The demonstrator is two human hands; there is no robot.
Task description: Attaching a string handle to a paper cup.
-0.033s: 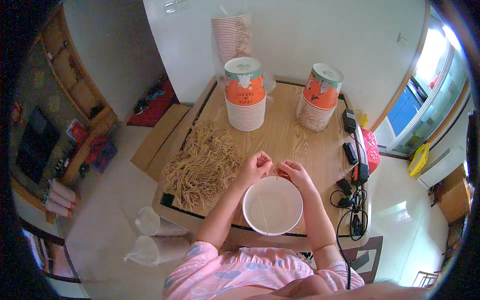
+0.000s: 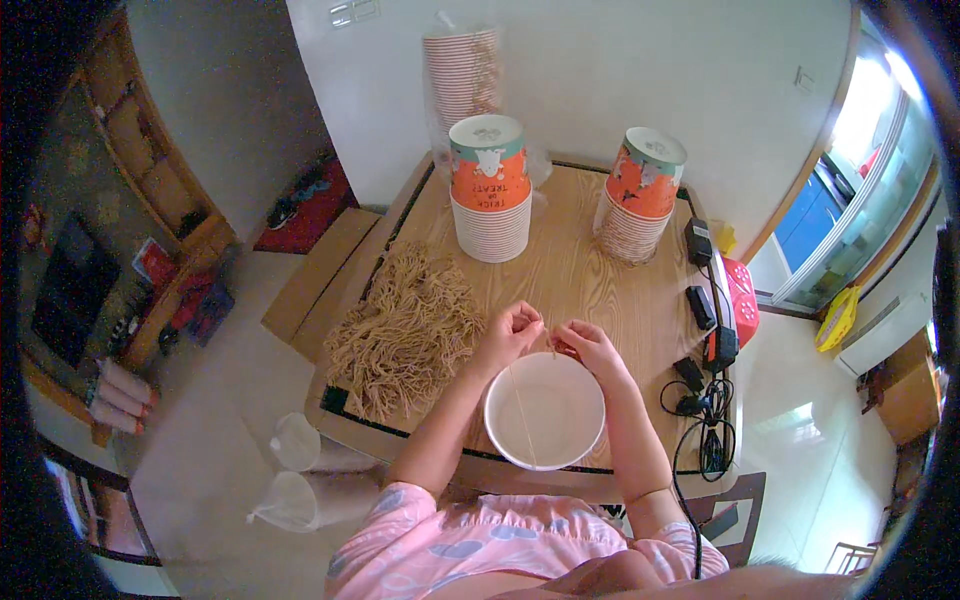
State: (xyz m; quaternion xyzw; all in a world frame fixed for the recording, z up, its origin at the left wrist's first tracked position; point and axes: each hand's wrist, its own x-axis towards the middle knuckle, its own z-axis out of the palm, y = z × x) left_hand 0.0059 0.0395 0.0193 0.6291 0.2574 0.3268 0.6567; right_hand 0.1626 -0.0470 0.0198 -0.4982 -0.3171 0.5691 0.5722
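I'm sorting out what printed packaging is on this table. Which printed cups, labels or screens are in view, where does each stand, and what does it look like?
Left cup stack: table's far middle, upside-down paper cups, orange with teal band, white picture.
Right cup stack: far right, leaning, orange and teal print.
Sleeved stack: against the wall, plain pale cups in clear plastic.
White bowl: near edge below both hands, unprinted.
Dark screen: left of the room, too blurred to tell more.

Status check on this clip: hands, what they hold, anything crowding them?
Left hand and right hand pinch a thin strand over the white bowl. Strand pile lies left; stacked paper cups behind. Nothing crowding.
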